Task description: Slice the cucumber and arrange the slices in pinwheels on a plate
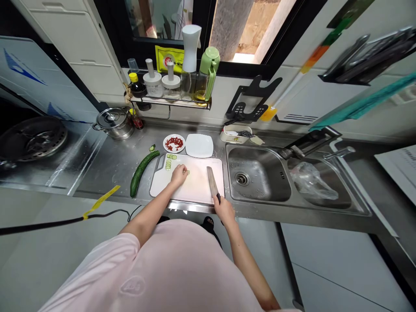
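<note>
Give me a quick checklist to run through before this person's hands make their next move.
1. Knife gripped by its handle in the right hand: ok.
2. Left hand apart from the blade: ok.
3. Cucumber slices grouped at the left of the cutting board: ok.
4. Long cucumber off the board, to its left: ok.
5. Left hand's hold on the small piece by its fingertips: cannot tell, too small.

Nothing legible. Yellow rectangular packet (163, 58) beyond left hand (180, 174): print (169, 61) too small. Pale-pink fabric shirt (195, 264): raised mark (132, 286) unreadable.
</note>
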`<action>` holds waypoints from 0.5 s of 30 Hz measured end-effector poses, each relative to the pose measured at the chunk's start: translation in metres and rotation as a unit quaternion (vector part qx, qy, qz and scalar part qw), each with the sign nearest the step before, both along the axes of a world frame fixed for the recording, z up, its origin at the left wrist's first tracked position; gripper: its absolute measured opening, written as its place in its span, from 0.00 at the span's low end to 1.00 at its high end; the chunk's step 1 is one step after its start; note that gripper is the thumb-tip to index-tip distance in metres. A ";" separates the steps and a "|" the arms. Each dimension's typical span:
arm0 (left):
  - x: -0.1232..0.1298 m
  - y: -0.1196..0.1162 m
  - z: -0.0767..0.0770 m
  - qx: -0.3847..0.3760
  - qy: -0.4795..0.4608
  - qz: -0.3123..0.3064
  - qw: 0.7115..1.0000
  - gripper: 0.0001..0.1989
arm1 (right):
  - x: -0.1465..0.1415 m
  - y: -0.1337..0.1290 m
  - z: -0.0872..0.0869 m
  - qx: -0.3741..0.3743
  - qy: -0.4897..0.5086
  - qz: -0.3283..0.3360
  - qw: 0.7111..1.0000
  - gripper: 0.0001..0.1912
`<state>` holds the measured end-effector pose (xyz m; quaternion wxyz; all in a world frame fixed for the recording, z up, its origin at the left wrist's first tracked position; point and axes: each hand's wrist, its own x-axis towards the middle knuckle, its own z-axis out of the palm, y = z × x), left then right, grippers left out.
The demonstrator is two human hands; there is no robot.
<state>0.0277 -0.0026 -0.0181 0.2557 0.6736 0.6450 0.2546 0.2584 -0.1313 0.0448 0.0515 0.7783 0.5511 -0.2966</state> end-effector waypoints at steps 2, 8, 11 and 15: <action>-0.001 -0.002 0.002 -0.025 -0.046 0.003 0.999 0.02 | 0.000 0.001 0.000 -0.001 -0.001 -0.003 1.000 0.30; -0.017 -0.015 0.005 -0.049 -0.096 0.056 0.993 0.05 | 0.001 0.004 -0.002 -0.006 -0.003 0.000 1.000 0.30; -0.034 -0.019 0.007 -0.035 -0.094 0.096 0.990 0.07 | 0.001 0.006 -0.002 -0.008 -0.004 0.003 1.000 0.31; -0.058 -0.020 0.011 -0.009 -0.044 0.157 0.987 0.11 | 0.001 0.007 -0.001 -0.009 -0.004 0.000 1.000 0.30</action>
